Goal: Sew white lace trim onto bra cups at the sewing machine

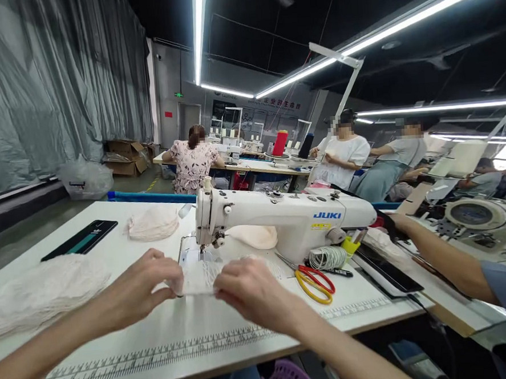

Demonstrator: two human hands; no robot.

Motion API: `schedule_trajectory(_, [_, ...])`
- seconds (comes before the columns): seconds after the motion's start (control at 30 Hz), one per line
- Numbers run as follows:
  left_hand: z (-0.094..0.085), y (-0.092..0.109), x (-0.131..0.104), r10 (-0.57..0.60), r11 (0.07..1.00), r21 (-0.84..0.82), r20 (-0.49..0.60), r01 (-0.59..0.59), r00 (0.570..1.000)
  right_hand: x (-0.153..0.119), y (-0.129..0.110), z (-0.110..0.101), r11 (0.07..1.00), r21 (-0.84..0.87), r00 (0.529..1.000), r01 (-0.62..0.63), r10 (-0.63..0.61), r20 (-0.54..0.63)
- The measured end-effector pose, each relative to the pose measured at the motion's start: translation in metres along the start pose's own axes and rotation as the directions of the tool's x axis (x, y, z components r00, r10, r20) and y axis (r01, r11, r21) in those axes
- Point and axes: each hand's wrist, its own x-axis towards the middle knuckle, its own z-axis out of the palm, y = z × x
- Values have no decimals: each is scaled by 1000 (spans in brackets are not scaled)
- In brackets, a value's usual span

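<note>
A thin, whitish piece of fabric [195, 280] is stretched between both my hands, just in front of the needle of a white sewing machine [254, 209]. My left hand [149, 284] pinches its left end between thumb and fingers. At the right end, my right hand [248, 284] has its fingers closed on the same piece; the fingertips are partly hidden. A pale cloth piece [253, 236] lies under the machine's arm. White cord or elastic strands [266, 264] spread over the table behind my right hand.
Stacked white cloth pieces [45, 288] and a smaller stack [153, 223] lie left, beside a dark phone [82, 239]. Scissors [316, 283], a cord coil [328, 257] and a black tablet-like device [386, 270] sit right. A ruler strip [160, 355] edges the table. A co-worker's arm [445, 252] reaches in at right.
</note>
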Motion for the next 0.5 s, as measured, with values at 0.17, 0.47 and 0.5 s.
schedule_trajectory(0.17, [69, -6, -21, 69, 997, 39, -48, -67, 996, -17, -15, 74, 1000, 10, 993, 27, -28, 113])
schedule_trajectory(0.47, [97, 25, -29, 235, 972, 111, -425, -207, 874, -10, -5, 70, 947, 316, 989, -56, 9, 147])
schedule_trajectory(0.5, [100, 24, -30, 229, 973, 104, -467, -204, 854, -5, -4, 72, 950, 306, 990, -52, 8, 143])
